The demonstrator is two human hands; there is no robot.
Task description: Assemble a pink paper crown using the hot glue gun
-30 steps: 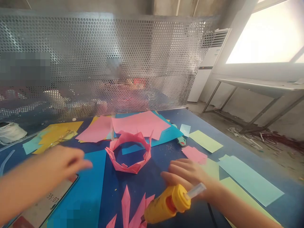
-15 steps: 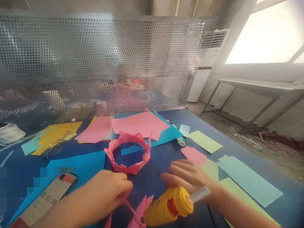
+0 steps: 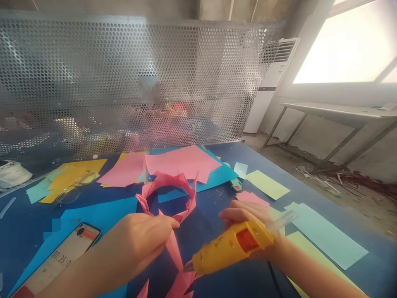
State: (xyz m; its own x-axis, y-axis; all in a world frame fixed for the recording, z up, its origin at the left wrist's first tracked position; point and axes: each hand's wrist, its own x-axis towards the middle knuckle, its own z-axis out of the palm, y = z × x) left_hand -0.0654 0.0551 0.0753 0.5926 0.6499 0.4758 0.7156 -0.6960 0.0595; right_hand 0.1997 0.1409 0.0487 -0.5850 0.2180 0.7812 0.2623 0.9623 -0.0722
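Observation:
My left hand (image 3: 151, 238) is closed, pinching a folded pink paper strip (image 3: 175, 250) that hangs down toward the table. In my right hand (image 3: 248, 213) is a yellow hot glue gun (image 3: 231, 247), a clear glue stick poking out of its back end. The gun's nozzle points left and meets or almost meets the lower part of the pink strip; contact is hard to tell. Just beyond my left hand lies a pink folded-paper ring (image 3: 167, 182) with pointed tips. Another pink paper point (image 3: 143, 289) shows at the bottom edge.
A phone (image 3: 66, 252) showing a timer lies on blue paper at left. Glasses (image 3: 70, 192) rest by yellow sheets. Pink sheets (image 3: 182, 161) lie at the back, green sheets (image 3: 268, 184) at right. A perforated metal screen (image 3: 124, 82) stands behind the table.
My left hand has lifted slightly, drawing the pink strip up and into view. The glue gun has shifted up and right, its nozzle now showing at the strip.

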